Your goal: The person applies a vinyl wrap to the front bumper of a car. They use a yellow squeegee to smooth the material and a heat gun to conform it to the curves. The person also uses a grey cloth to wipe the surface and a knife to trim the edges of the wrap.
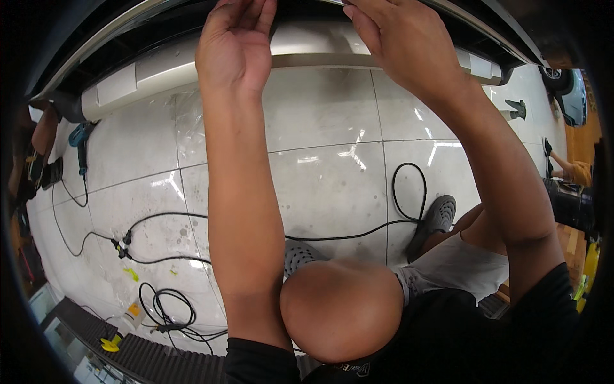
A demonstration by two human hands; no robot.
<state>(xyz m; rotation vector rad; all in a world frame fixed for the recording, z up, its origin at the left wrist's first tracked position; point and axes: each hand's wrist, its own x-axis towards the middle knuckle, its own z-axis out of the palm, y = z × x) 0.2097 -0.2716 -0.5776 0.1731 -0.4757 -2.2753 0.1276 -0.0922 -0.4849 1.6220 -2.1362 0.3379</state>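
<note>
Both my arms reach up to the underside of a car's side. My left hand (234,54) has its palm toward me, with the fingers curled in at the top edge of the picture. What those fingers hold, if anything, is cut off. To its right, my right hand (409,48) shows its back, thumb and fingers drawn together at a thin bright edge. What they pinch is too small to make out. Between and below the hands runs the car's silvery sill (313,48), with a pale sheet (117,84) stuck on its left part.
A blue corded power tool (81,144) lies on the tiled floor (326,185) at the left, near another person's arm (45,131). Black cables (358,235) cross the floor by my feet. A spray bottle (125,323) with yellow trigger lies lower left. Another car (571,96) stands far right.
</note>
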